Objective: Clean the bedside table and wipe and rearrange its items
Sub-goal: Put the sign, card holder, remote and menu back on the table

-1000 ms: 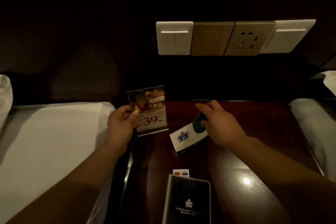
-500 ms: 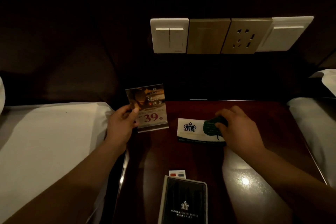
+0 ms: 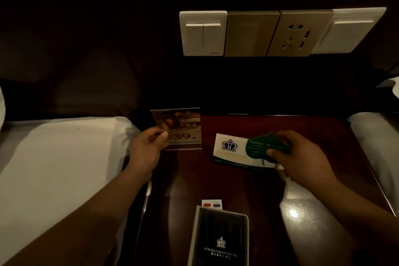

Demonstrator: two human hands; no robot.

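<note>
left grip pinching acrylic sign, right grip curled round leaf card

You face a dark wall, 4 switch plates far right. White left bed, white right bed. Light dim.

Bedside table between two beds, the left bed and the right bed, with a row of wall plates above and behind it. At the table's far left corner is the sign holder, gripped at its left edge by the left hand; to its right is the folded card, pinched at its right end by the right hand. At the near edge lies the folder, with a small card just behind it.
</note>
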